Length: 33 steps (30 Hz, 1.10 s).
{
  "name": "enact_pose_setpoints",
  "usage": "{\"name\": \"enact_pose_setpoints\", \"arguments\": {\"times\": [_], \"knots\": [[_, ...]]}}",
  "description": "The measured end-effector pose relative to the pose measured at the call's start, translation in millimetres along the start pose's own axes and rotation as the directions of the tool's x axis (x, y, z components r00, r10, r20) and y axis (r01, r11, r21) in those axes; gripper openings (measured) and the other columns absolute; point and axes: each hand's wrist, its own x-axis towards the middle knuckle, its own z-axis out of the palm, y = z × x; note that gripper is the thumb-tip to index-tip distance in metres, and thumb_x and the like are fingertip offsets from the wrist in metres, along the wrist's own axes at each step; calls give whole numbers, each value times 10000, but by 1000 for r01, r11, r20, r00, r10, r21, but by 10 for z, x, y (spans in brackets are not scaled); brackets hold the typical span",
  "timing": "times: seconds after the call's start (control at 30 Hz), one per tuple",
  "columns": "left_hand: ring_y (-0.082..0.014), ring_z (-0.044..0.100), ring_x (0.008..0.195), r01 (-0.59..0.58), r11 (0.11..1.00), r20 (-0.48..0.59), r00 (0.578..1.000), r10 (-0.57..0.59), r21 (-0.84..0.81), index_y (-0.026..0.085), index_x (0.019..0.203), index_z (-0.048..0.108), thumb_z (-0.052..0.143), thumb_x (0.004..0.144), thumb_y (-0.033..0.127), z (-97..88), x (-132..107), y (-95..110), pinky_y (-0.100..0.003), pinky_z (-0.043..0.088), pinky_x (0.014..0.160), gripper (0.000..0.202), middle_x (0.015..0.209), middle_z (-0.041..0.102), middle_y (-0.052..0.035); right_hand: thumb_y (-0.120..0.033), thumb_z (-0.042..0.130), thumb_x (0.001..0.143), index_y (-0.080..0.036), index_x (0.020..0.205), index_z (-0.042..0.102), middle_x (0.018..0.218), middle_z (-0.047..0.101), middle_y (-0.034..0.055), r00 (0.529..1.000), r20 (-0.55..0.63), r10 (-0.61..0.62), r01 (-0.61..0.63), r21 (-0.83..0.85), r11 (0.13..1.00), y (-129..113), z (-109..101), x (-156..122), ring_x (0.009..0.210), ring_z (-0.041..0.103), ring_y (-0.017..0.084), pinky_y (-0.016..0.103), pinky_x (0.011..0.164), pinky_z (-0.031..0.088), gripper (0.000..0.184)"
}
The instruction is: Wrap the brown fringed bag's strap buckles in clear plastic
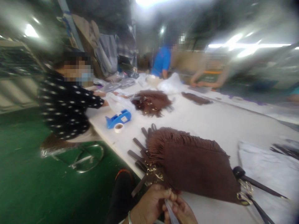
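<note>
As I sat at the near edge of the table (221,121), both my hands were low in view, just in front of the brown fringed bag (198,165). My left hand (149,203) had its fingers closed on a narrow pale strip (170,211). My right hand (182,212) pinched the same strip from the other side, so the fingertips of both met on it.

The bag lay flat on the table with its fringe pointing away from me. Its gold clasps (155,175) were just above my left hand, and its dark straps (137,149) fanned out over the table's edge. A black handle (257,184) ran off past its right corner.

Farther along sat a blue tape dispenser (118,119), a small tape roll (118,127) and a second brown bag (151,102), near a co-worker in a dotted top (65,102).

The view was blurred, so I could not tell what the strip was joined to. I judged the straps the weak point. Hanging past the edge, they could drag the bag off if I tugged the strip toward me. The clasps could also snag the fringe.
</note>
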Motion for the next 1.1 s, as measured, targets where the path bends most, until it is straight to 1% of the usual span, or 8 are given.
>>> {"name": "enact_pose_setpoints", "arguments": {"times": [0.17, 0.33, 0.47, 0.57, 0.67, 0.87, 0.97, 1.1], "knots": [[-179, 575, 670, -122, 979, 6, 992, 123, 161, 120, 662, 700, 675, 708, 228, 55, 85, 26, -286, 417, 713, 120, 655, 643, -55, -472, 780, 692, -157, 918, 709, 925, 740, 93, 958, -240, -155, 59, -367, 928, -375, -75, -135, 917, 680, 236, 301, 827, 540, 394], [-231, 606, 718, -158, 811, -24, 978, 206, 563, 132, 720, 716, 633, 763, 541, -47, -32, 166, -327, 450, 748, 419, 699, 690, -69, -503, 793, 668, -153, 845, 657, 745, 721, 51, 900, -435, 18, 18, 78, 997, -421, -181, -30, 583, 639, 149, 226, 503, 527, 415], [-214, 624, 870, -193, 372, -76, 798, 598, 908, 202, 965, 682, 458, 907, 456, -225, -213, 370, -313, 469, 800, 344, 905, 708, -45, -409, 861, 612, -163, 797, 633, 656, 693, 9, 893, -450, 31, 49, 164, 985, -435, -168, 12, 514, 599, 103, 182, 480, 520, 383], [-233, 518, 1171, -139, -61, 137, 654, 744, 988, 212, 1197, 578, 445, 921, 254, -334, -141, 519, -395, 394, 1024, 309, 1231, 607, -83, -377, 859, 618, -177, 942, 657, 718, 715, 13, 901, -433, -1, 75, 153, 985, -537, -116, -32, 542, 623, 112, 186, 484, 534, 431], [-246, 468, 1225, -85, -322, 289, 688, 666, 943, 160, 1232, 541, 449, 862, 94, -385, 72, 650, -447, 341, 1087, 388, 1263, 573, -112, -352, 859, 617, -186, 1005, 660, 759, 732, 28, 909, -416, -33, 97, 134, 986, -688, -46, -62, 557, 641, 126, 201, 482, 545, 466], [-250, 603, 935, 83, -508, 259, 783, 566, 858, 154, 1192, 573, 411, 887, 125, -182, -36, 955, -387, 457, 861, 347, 976, 664, -108, -432, 858, 599, -119, 743, 670, 709, 734, 82, 869, -463, -176, 167, -60, 984, -885, -13, 87, 532, 633, 132, 213, 473, 531, 393], [-223, 636, 750, 152, -375, 105, 807, 581, 915, 147, 1369, 435, 393, 895, 153, -66, -290, 935, -320, 439, 720, 476, 787, 671, -94, -532, 823, 595, -105, 623, 656, 540, 682, 78, 825, -523, -215, 127, -199, 972, -840, -51, 200, 451, 593, 137, 233, 440, 508, 460], [-116, 434, 398, 16, 501, -36, 999, 29, 865, 121, 1145, 590, 471, 854, 558, -143, -375, 505, -237, 330, 500, 538, 458, 494, 45, -609, 744, 643, -108, 580, 656, 424, 609, 50, 802, -539, -257, 108, -292, 950, -777, -56, 268, 393, 547, 135, 250, 423, 481, 513]]}}
